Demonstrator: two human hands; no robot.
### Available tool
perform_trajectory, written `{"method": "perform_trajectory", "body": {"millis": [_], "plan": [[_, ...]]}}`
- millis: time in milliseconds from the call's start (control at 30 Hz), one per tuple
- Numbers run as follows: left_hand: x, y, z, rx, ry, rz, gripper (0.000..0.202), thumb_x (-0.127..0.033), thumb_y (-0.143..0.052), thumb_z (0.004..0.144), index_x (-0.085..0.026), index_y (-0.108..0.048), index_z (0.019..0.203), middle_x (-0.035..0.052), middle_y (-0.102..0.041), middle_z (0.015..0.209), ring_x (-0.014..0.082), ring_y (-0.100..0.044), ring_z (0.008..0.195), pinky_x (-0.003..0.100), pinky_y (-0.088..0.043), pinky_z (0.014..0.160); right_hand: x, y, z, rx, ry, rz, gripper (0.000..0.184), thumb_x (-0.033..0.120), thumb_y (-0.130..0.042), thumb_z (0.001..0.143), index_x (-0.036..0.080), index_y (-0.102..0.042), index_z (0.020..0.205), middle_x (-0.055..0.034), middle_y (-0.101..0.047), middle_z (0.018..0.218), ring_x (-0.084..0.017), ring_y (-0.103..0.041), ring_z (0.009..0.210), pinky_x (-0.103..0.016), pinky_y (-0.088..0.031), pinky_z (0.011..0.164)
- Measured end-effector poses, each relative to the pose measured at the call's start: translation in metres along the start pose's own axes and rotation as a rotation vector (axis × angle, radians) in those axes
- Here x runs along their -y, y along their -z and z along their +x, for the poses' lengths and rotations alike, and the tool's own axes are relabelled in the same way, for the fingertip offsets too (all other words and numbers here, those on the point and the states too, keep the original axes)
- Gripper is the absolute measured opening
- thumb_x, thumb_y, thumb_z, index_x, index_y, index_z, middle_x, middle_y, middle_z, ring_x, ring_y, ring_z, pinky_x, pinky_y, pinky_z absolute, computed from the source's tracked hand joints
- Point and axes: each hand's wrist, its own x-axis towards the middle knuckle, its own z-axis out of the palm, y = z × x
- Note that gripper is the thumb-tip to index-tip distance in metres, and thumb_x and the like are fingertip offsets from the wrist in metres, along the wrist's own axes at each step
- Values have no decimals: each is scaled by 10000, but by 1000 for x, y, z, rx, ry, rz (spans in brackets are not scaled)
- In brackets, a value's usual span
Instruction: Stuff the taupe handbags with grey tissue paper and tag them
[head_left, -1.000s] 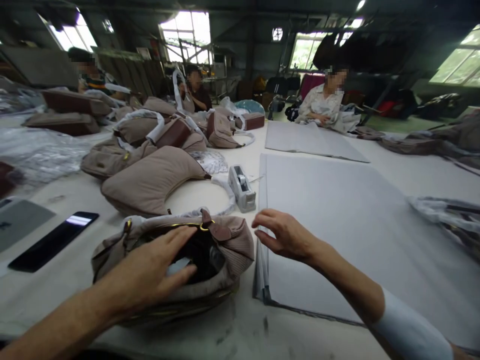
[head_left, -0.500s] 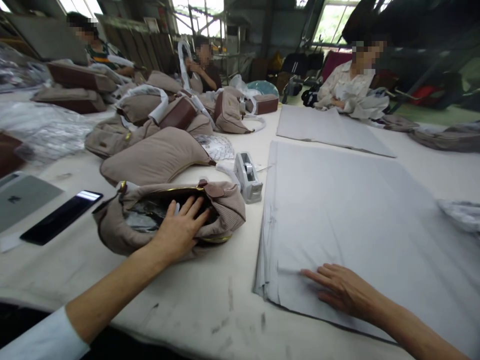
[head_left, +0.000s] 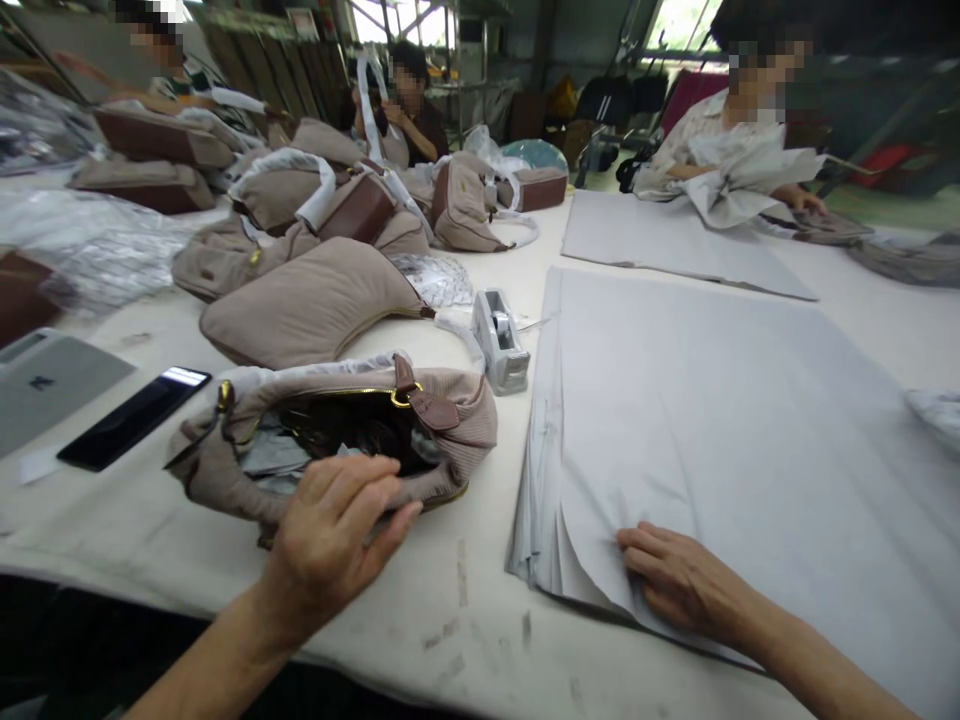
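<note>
A taupe handbag [head_left: 469, 415] with a gold zip and brown leather tabs lies unzipped on the table, crumpled grey paper [head_left: 274, 455] inside it. My left hand [head_left: 330, 530] is over the bag's near edge, fingers bent and thumb apart, with nothing visible in it. On the right, a stack of large pale grey paper sheets [head_left: 720, 400] lies flat. My right hand [head_left: 675, 580] has its fingers curled against the top sheet near the stack's front edge, and the sheet bows up beside them. The fingertips' grip is partly hidden.
A tape dispenser [head_left: 501, 345] stands between bag and stack. Another taupe bag [head_left: 307, 300] lies behind, with more bags piled beyond. At left are a phone [head_left: 135, 415], a grey tablet [head_left: 67, 385] and clear plastic wrap [head_left: 105, 260]. Several people sit across the table; one handles paper [head_left: 739, 190].
My left hand has come out of the bag's opening to its near edge. My right fingers have curled in, and the top sheet's left front corner has lifted. The person opposite has raised paper.
</note>
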Motion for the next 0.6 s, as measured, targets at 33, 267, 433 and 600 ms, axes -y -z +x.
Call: {"method": "perform_trajectory", "body": {"millis": [33, 267, 433, 600], "plan": [[-17, -3, -3, -42, 24, -138, 147, -116, -609, 793, -189, -576, 916, 65, -649, 896, 194, -587, 870, 340, -466, 830, 0, 1, 1, -10, -3, 14, 250, 10, -410, 686, 183, -562, 782, -84, -619, 921, -193, -555, 814, -331, -484, 760], [-120, -113, 4, 645, 788, -1231, 385, -429, -385, 899, -135, -629, 951, 56, -662, 821, 174, -628, 721, 253, -498, 614, -5, -7, -5, -103, 50, 98, 194, 69, -381, 780, 180, -533, 825, -86, -597, 893, -193, -525, 788, -325, -461, 703], [-164, -171, 33, 581, 810, -1185, 303, -194, -503, 770, -120, -644, 1028, 103, -691, 1018, 248, -631, 941, 315, -478, 842, 2, -4, -11, -177, -304, 485, 300, 313, -286, 931, 198, -499, 1108, -76, -618, 958, -198, -591, 877, -334, -473, 796], [-189, -175, 33, 593, 559, -1198, 244, -103, -539, 670, -150, -709, 839, 110, -708, 940, 278, -633, 935, 328, -458, 876, 2, 1, 9, -311, -771, 456, 599, 469, -349, 857, 100, -360, 1328, -157, -646, 1017, -298, -616, 967, -424, -457, 866]]}}
